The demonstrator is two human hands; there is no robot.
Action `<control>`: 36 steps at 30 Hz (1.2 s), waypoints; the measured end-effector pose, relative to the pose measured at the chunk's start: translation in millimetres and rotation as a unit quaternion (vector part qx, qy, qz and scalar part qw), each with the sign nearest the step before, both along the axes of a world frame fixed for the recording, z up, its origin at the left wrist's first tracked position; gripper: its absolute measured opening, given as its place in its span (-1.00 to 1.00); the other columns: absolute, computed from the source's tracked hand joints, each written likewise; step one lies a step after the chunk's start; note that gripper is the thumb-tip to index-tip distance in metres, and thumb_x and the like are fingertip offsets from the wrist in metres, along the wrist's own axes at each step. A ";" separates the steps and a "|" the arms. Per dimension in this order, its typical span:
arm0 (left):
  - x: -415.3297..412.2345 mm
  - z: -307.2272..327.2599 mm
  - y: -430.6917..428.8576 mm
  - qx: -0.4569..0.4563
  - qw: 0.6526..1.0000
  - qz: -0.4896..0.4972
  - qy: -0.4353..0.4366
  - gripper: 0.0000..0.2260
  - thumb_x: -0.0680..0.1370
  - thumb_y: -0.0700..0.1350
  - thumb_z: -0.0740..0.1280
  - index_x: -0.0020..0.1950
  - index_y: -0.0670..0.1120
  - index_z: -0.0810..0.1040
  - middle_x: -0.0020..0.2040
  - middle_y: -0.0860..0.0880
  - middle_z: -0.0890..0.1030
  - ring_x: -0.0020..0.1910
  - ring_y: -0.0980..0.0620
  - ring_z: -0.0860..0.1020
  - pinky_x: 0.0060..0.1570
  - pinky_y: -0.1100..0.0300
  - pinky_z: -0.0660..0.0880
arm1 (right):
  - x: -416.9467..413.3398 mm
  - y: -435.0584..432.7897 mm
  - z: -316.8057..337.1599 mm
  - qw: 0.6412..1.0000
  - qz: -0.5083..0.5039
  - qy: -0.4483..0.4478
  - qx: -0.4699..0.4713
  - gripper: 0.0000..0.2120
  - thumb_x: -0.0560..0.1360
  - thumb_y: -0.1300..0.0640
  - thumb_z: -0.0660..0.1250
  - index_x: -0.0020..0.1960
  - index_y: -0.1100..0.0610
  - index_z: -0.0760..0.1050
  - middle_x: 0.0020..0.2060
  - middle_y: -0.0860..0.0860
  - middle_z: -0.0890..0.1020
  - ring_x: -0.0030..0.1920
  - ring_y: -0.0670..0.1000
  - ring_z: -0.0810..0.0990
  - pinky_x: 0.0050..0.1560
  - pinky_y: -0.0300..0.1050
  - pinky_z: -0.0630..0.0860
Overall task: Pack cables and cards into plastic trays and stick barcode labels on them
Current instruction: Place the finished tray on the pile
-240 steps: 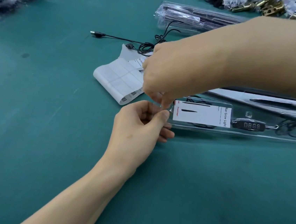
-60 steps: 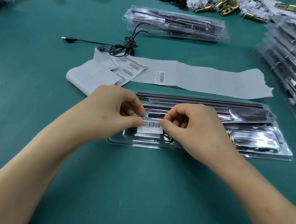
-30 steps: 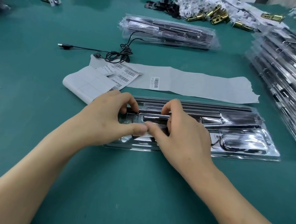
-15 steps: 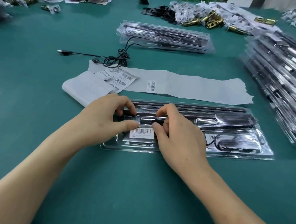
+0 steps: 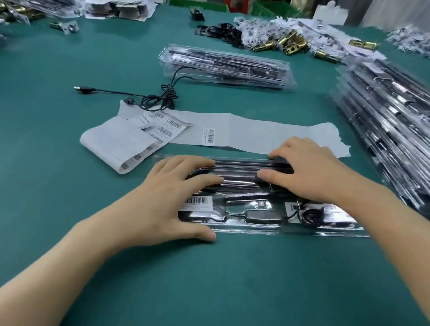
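A clear plastic tray (image 5: 334, 228) with black bars, a cable and a card inside lies lengthwise in front of me. A white barcode label (image 5: 196, 202) is stuck on its left part. My left hand (image 5: 170, 200) grips the tray's left end, fingers on top and thumb at the near edge. My right hand (image 5: 311, 170) lies across the tray's far right part, fingers spread over the bars and reaching the far edge; its thumb is hidden.
A label roll (image 5: 115, 141) and a long backing strip (image 5: 264, 133) with one barcode left on it lie just behind the tray. A loose black USB cable (image 5: 159, 98), a small tray stack (image 5: 229, 67), a tall tray stack (image 5: 398, 123) at right, brass parts (image 5: 292, 45) at back.
Both hands let go of the barcode label, which now stays stuck on the tray. They spread apart and took hold of the tray, left at its end, right farther along.
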State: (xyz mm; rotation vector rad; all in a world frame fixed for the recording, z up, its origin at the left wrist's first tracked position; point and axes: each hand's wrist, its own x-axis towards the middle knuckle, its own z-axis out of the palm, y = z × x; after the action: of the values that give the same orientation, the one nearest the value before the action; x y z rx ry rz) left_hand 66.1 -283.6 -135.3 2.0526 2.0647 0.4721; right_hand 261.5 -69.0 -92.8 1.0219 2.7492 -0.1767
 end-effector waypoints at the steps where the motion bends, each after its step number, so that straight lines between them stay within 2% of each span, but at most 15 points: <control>1: -0.3 -0.7 0.8 0.005 1.000 0.001 -0.007 -0.20 0.36 0.55 0.28 0.53 0.22 0.36 0.55 0.20 0.24 0.55 0.14 0.15 0.58 0.00 0.08 | 0.0 1.5 0.2 1.000 0.009 0.000 0.006 -0.24 0.36 -0.56 0.07 0.33 -0.10 0.49 0.30 -0.05 0.48 0.39 0.04 0.31 0.37 0.15 0.31; 5: -2.2 -1.4 0.3 0.034 0.999 -0.008 -0.028 -0.29 0.35 0.49 0.39 0.45 0.25 0.44 0.49 0.23 0.31 0.51 0.18 0.21 0.55 -0.01 0.13 | -2.7 4.4 3.4 1.000 0.026 -0.007 -0.003 -0.26 0.21 -0.64 0.12 0.09 -0.11 0.49 0.13 -0.10 0.46 0.29 0.02 0.30 0.31 0.10 0.31; 7: -2.0 -0.9 0.0 0.048 0.998 -0.020 -0.026 -0.31 0.35 0.47 0.41 0.43 0.26 0.45 0.48 0.25 0.31 0.51 0.18 0.20 0.54 -0.02 0.15 | -1.0 5.5 6.6 0.999 0.019 0.003 -0.030 -0.29 0.18 -0.62 0.21 0.03 -0.09 0.47 0.04 -0.12 0.49 0.19 0.01 0.38 0.25 0.07 0.37; 10: -5.2 4.7 -1.1 0.088 0.995 -0.040 0.028 -0.31 0.37 0.45 0.42 0.44 0.22 0.45 0.50 0.20 0.31 0.53 0.10 0.22 0.52 -0.06 0.16 | 9.1 4.1 14.2 0.990 -0.012 0.086 -0.109 -0.32 0.10 -0.59 0.36 -0.06 -0.10 0.38 -0.09 -0.16 0.54 -0.05 -0.16 0.51 -0.02 -0.09 0.50; 13: -7.7 12.2 -0.3 0.165 0.982 -0.047 0.072 -0.33 0.41 0.41 0.43 0.43 0.13 0.51 0.51 0.10 0.36 0.53 -0.02 0.27 0.48 -0.13 0.21 | 23.7 3.3 19.8 0.979 -0.026 0.153 -0.131 -0.33 0.07 -0.55 0.43 -0.11 -0.08 0.36 -0.21 -0.16 0.51 -0.28 -0.38 0.44 -0.27 -0.25 0.34; 15: -6.3 16.0 0.5 0.251 0.966 -0.006 0.062 -0.40 0.46 0.37 0.42 0.39 0.06 0.56 0.47 0.02 0.41 0.49 -0.06 0.31 0.45 -0.16 0.23 | 33.1 3.6 22.3 0.971 -0.052 0.184 -0.144 -0.33 0.07 -0.55 0.45 -0.11 -0.09 0.38 -0.27 -0.17 0.52 -0.33 -0.37 0.44 -0.28 -0.17 0.32; 18: -5.5 18.1 0.4 0.415 0.900 0.129 0.039 -0.51 0.52 0.24 0.45 0.31 -0.04 0.57 0.35 -0.03 0.42 0.40 0.03 0.29 0.40 -0.05 0.27 | 45.9 3.8 22.3 0.945 -0.125 0.261 -0.155 -0.25 0.03 -0.64 0.42 -0.13 -0.08 0.37 -0.37 -0.18 0.51 -0.37 -0.17 0.43 -0.25 -0.06 0.30; 20: -4.6 18.1 1.1 0.446 0.869 0.205 -0.065 -0.54 0.55 0.19 0.44 0.33 -0.03 0.46 0.28 0.12 0.38 0.33 0.09 0.36 0.30 0.08 0.39 | 51.6 0.3 21.4 0.918 -0.164 0.314 -0.176 -0.22 -0.02 -0.69 0.39 -0.17 -0.08 0.35 -0.46 -0.20 0.46 -0.40 -0.10 0.41 -0.23 -0.03 0.27; 22: -1.1 17.7 6.8 0.379 0.842 0.253 -0.289 -0.61 0.57 0.22 0.38 0.28 0.04 0.41 0.20 0.17 0.48 0.20 0.05 0.54 0.07 0.30 0.50 | 53.7 -3.9 21.3 0.904 -0.185 0.341 -0.181 -0.18 -0.09 -0.72 0.35 -0.17 -0.09 0.35 -0.47 -0.24 0.49 -0.43 -0.15 0.44 -0.23 -0.03 0.30; 24: 5.1 15.9 14.5 0.248 0.779 0.259 -0.514 -0.62 0.60 0.29 0.30 0.21 0.02 0.50 0.15 -0.05 0.65 0.02 0.01 0.67 -0.14 0.29 0.58 | 53.9 -7.7 19.9 0.903 -0.205 0.337 -0.170 -0.13 -0.11 -0.74 0.33 -0.13 -0.08 0.38 -0.26 -0.20 0.59 -0.26 -0.10 0.57 -0.18 -0.05 0.40; 25: 7.2 14.7 17.8 0.203 0.751 0.256 -0.574 -0.57 0.59 0.31 0.27 0.20 -0.02 0.54 0.12 -0.13 0.69 -0.03 -0.01 0.70 -0.20 0.25 0.60 | 54.0 -9.9 19.0 0.906 -0.210 0.328 -0.163 -0.11 -0.12 -0.74 0.32 -0.10 -0.08 0.39 -0.16 -0.11 0.60 -0.15 -0.02 0.60 -0.15 -0.05 0.43; 27: 8.0 14.9 22.7 0.172 0.724 0.252 -0.618 -0.54 0.58 0.30 0.24 0.18 -0.07 0.56 -0.01 -0.13 0.73 -0.09 -0.05 0.72 -0.26 0.21 0.62 | 54.4 -15.1 17.9 0.917 -0.197 0.310 -0.153 -0.10 -0.10 -0.72 0.33 -0.07 -0.06 0.40 -0.12 0.00 0.60 -0.11 0.10 0.59 -0.16 -0.03 0.44; 30: 3.0 20.1 29.3 0.177 0.698 0.269 -0.640 -0.65 0.67 0.18 0.22 0.05 -0.09 0.58 -0.15 -0.14 0.73 -0.22 -0.02 0.71 -0.33 0.20 0.62 | 54.0 -17.8 19.3 0.925 -0.182 0.297 -0.153 -0.16 -0.03 -0.65 0.36 -0.06 -0.02 0.40 -0.22 -0.02 0.53 -0.26 0.03 0.47 -0.25 -0.04 0.37; 34: -1.7 25.7 34.0 0.170 0.701 0.291 -0.628 -0.74 0.65 0.13 0.33 0.00 -0.06 0.58 -0.15 -0.13 0.71 -0.21 -0.10 0.73 -0.36 0.19 0.61 | 55.6 -12.8 22.0 0.933 -0.176 0.275 -0.150 -0.21 0.05 -0.63 0.35 -0.06 -0.01 0.37 -0.28 -0.03 0.47 -0.33 0.00 0.39 -0.32 -0.04 0.29; 36: -4.0 28.9 36.5 0.160 0.701 0.294 -0.630 -0.77 0.61 0.12 0.40 0.02 -0.04 0.61 -0.14 -0.09 0.70 -0.19 -0.13 0.74 -0.35 0.18 0.61 | 57.8 -8.9 24.4 0.939 -0.168 0.262 -0.147 -0.22 0.06 -0.63 0.33 -0.07 -0.01 0.35 -0.20 0.01 0.54 -0.29 0.02 0.43 -0.30 -0.04 0.31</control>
State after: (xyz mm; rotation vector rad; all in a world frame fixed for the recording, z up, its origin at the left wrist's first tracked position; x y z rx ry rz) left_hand 62.1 -247.2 -106.4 0.5076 1.5706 1.7828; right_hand 319.3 -77.8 -68.4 1.5205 2.8148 -1.0163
